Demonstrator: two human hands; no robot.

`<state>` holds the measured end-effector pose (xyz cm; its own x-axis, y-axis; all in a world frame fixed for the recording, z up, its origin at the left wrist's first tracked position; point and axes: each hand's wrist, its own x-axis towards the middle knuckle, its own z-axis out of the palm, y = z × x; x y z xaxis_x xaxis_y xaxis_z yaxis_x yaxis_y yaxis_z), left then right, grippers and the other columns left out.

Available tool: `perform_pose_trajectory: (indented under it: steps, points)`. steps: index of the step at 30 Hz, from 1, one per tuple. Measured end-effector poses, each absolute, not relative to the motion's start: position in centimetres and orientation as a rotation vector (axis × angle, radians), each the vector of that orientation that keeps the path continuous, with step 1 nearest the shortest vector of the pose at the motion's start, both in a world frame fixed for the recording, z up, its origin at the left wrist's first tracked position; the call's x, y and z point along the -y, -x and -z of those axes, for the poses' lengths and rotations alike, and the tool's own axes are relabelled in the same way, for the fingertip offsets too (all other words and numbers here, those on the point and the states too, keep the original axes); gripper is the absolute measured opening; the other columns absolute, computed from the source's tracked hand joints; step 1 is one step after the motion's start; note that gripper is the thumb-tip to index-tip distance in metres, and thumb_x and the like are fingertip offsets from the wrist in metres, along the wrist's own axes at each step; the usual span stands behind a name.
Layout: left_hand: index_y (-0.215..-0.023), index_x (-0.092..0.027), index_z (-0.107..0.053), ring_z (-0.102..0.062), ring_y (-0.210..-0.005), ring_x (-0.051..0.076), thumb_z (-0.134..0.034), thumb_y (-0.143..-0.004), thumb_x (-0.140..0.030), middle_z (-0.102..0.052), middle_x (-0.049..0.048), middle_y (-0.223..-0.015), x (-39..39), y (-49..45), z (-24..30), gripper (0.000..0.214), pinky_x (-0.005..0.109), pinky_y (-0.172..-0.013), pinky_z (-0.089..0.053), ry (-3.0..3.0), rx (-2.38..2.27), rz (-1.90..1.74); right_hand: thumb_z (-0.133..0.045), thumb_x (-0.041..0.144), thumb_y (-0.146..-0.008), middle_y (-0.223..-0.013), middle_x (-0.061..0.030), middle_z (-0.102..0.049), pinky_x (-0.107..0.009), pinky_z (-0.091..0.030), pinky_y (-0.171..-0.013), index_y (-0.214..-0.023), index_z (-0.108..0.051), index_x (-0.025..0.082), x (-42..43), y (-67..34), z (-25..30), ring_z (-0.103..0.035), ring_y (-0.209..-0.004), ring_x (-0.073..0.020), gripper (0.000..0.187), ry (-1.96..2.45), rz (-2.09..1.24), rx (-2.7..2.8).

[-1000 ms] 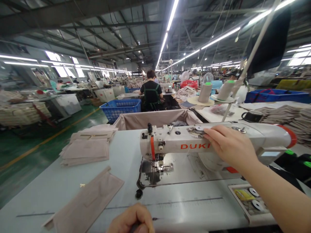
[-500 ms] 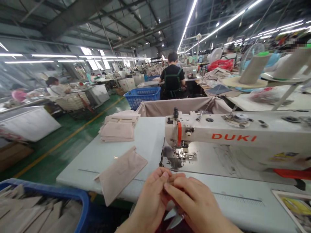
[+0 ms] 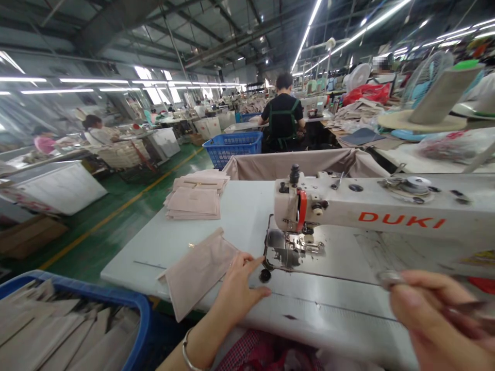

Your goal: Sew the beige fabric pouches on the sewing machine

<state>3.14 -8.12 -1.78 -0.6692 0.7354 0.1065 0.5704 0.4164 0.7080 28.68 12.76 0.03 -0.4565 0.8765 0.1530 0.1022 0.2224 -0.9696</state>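
My left hand [image 3: 242,283] is open, its fingers spread over the table's front part, touching or just above the right corner of a beige fabric piece [image 3: 197,273]. Beside its fingertips lies a small black round part [image 3: 265,275]. My right hand [image 3: 433,314] is closed at the right, holding a small silver metal bobbin [image 3: 390,279] between thumb and forefinger. A blurred metal blade, seemingly of thread snips [image 3: 469,307], shows within the same hand. The white DUKI sewing machine [image 3: 402,206] stands behind, its presser foot [image 3: 305,242] over the steel plate.
Beige fabric pieces are stacked [image 3: 197,198] at the table's back left, the top one with a zipper. A blue basket [image 3: 141,314] full of fabric stands at lower left. Behind the machine is a cloth-lined bin [image 3: 301,162]; a person [image 3: 284,113] sits beyond. A thread cone [image 3: 444,95] is at right.
My hands were together at the table edge and have parted. The left moved toward the fabric piece and opened; the right swung right with the bobbin. The view turned slightly left.
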Motion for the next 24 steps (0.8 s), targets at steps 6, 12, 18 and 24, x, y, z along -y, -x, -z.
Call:
perform_pose_trajectory:
  steps: [6,12,18,24]
  points:
    - [-0.102,-0.023,-0.075,-0.062,-0.092,0.023,-0.075,-0.073,-0.015,-0.065,0.0057,-0.097,7.2,-5.3,1.3,0.029,0.037,-0.088,-0.048,-1.124,-2.343,-1.223,-0.063,0.057,-0.082,-0.057,0.0050,-0.044,-0.026,-0.031,-0.052,-0.085,-0.062,0.021,-5.0,-19.9,0.1,-0.043,-0.057,-0.0151,0.036,0.781,-1.868,1.888]
    - [-0.114,-0.017,-0.069,-0.069,-0.087,0.021,-0.076,-0.073,-0.016,-0.074,0.0086,-0.098,7.4,-8.6,-1.0,0.042,0.031,-0.081,-0.054,-0.575,-1.708,-1.645,-0.066,0.051,-0.081,-0.055,0.0073,-0.037,-0.024,-0.028,-0.050,-0.072,-0.052,0.021,-4.1,-17.8,0.6,-0.036,-0.053,-0.0123,0.034,0.767,-1.799,1.927]
    - [-0.094,-0.014,-0.071,-0.067,-0.082,0.017,-0.084,-0.069,-0.022,-0.074,0.0091,-0.093,7.0,-9.5,-2.0,0.030,0.027,-0.078,-0.054,-0.292,-1.399,-1.965,-0.054,0.054,-0.090,-0.071,0.0002,-0.055,-0.025,-0.040,-0.059,-0.080,-0.060,0.020,-4.8,-19.9,0.3,-0.049,-0.065,-0.0156,0.036,0.602,-1.753,1.990]
    - [-0.092,-0.013,-0.072,-0.067,-0.073,0.016,-0.087,-0.067,-0.031,-0.071,0.0072,-0.082,7.0,-10.9,-3.3,0.034,0.024,-0.069,-0.054,-0.222,-1.246,-1.869,-0.051,0.044,-0.095,-0.072,0.0009,-0.058,-0.026,-0.042,-0.061,-0.083,-0.059,0.022,-6.2,-20.6,-1.5,-0.053,-0.067,-0.0163,0.026,0.592,-1.384,2.158]
